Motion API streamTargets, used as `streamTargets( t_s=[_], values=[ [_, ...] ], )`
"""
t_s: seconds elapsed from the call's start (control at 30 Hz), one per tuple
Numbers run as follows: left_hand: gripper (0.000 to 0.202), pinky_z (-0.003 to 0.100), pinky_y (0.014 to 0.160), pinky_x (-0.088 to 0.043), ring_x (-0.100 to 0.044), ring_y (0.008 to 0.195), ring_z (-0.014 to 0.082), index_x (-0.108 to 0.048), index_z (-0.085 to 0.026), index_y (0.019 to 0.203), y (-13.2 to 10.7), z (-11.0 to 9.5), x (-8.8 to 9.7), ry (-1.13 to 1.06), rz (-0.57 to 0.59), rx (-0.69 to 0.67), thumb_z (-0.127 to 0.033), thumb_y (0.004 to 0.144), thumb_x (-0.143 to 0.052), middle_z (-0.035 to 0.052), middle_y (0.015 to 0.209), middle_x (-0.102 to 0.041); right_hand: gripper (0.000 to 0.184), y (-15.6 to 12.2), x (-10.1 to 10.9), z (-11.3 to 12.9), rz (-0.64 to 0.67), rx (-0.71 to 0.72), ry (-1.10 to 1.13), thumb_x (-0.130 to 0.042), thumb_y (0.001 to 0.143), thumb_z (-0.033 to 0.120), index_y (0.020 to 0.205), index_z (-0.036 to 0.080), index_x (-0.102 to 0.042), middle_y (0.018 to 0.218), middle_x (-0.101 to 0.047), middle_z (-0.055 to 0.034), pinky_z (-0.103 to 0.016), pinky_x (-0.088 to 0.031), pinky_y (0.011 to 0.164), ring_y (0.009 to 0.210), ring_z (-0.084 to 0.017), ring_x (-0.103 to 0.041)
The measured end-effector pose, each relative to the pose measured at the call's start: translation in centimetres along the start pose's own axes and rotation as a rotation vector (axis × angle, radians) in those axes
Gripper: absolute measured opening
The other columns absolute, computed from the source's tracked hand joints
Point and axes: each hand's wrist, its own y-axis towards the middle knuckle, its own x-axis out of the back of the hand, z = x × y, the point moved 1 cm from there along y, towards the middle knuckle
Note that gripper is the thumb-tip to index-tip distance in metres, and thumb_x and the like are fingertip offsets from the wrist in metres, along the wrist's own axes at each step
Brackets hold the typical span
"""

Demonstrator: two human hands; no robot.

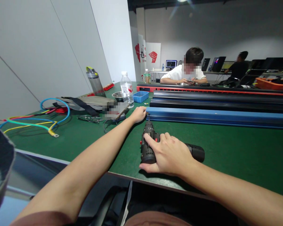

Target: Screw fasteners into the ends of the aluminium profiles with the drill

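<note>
A black cordless drill (148, 147) lies on its side on the green table, its bit pointing away from me at the near face of a long blue metal profile (217, 117), close to the profile's left end. My right hand (172, 152) is wrapped over the drill's grip, with the battery end showing to the right. At the left end of the profile, my left hand (139, 115) is closed against it; some of its fingertips are hidden. Whether the bit sits in a screw there is too small to tell.
Behind the profile lie dark metal rails (202, 94) and a red-edged rail (226, 89). Leftward are a blue tray (141, 96), water bottle (126, 89), metal bowl (118, 96), phone (116, 110), bag (85, 103), grey bottle (96, 82) and coloured cables (37, 123). A person (182, 70) sits opposite.
</note>
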Motion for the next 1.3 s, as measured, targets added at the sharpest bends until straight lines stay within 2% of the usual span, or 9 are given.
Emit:
streamTargets(
  t_s=[0.33, 0.57, 0.93, 1.13, 1.3],
  values=[
    [0.032, 0.028, 0.077, -0.047, -0.066, 0.083, 0.0225, -0.071, -0.012, 0.084, 0.21, 0.32, -0.3, 0.035, 0.01, -0.033, -0.018, 0.089, -0.04, 0.0153, 0.093, -0.074, 0.092, 0.1, -0.18, 0.15, -0.045, 0.011, 0.004, -0.035, 0.077, 0.087, 0.143, 0.024, -0.042, 0.087, -0.064, -0.0155, -0.039, -0.048, 0.068, 0.083, -0.032, -0.06],
    [0.032, 0.027, 0.077, -0.046, -0.065, 0.083, 0.0215, -0.07, -0.013, 0.084, 0.16, 0.14, -0.15, 0.037, 0.013, -0.031, -0.019, 0.089, -0.039, 0.0134, 0.093, -0.074, 0.094, 0.07, -0.06, 0.12, -0.025, 0.011, 0.002, -0.033, 0.076, 0.088, 0.143, 0.023, -0.041, 0.088, -0.064, -0.0158, -0.039, -0.048, 0.069, 0.084, -0.032, -0.06],
    [0.035, 0.027, 0.071, -0.044, -0.063, 0.075, 0.0207, -0.067, -0.016, 0.076, 0.2, 0.33, -0.32, 0.029, 0.005, -0.044, -0.025, 0.091, -0.037, 0.0109, 0.076, -0.071, 0.091, 0.08, 0.16, 0.17, 0.008, 0.005, 0.009, -0.034, 0.076, 0.087, 0.143, 0.025, -0.041, 0.089, -0.063, -0.0149, -0.038, -0.047, 0.069, 0.084, -0.031, -0.059],
    [0.039, 0.028, 0.071, -0.044, -0.064, 0.075, 0.0221, -0.068, -0.014, 0.076, 0.22, 0.29, -0.22, 0.011, 0.019, -0.024, -0.03, 0.093, -0.037, 0.0126, 0.081, -0.072, 0.091, 0.07, -0.01, 0.09, -0.032, 0.011, 0.003, -0.035, 0.076, 0.088, 0.141, 0.025, -0.042, 0.088, -0.063, -0.0139, -0.037, -0.047, 0.067, 0.083, -0.031, -0.059],
    [0.039, 0.027, 0.071, -0.044, -0.063, 0.075, 0.0214, -0.068, -0.013, 0.076, 0.19, 0.32, -0.23, -0.002, 0.013, -0.014, -0.031, 0.093, -0.037, 0.0122, 0.08, -0.072, 0.094, 0.11, 0.06, 0.15, 0.004, 0.001, 0.008, -0.034, 0.076, 0.088, 0.144, 0.025, -0.039, 0.09, -0.063, -0.0145, -0.038, -0.047, 0.07, 0.086, -0.031, -0.059]
  ],
)
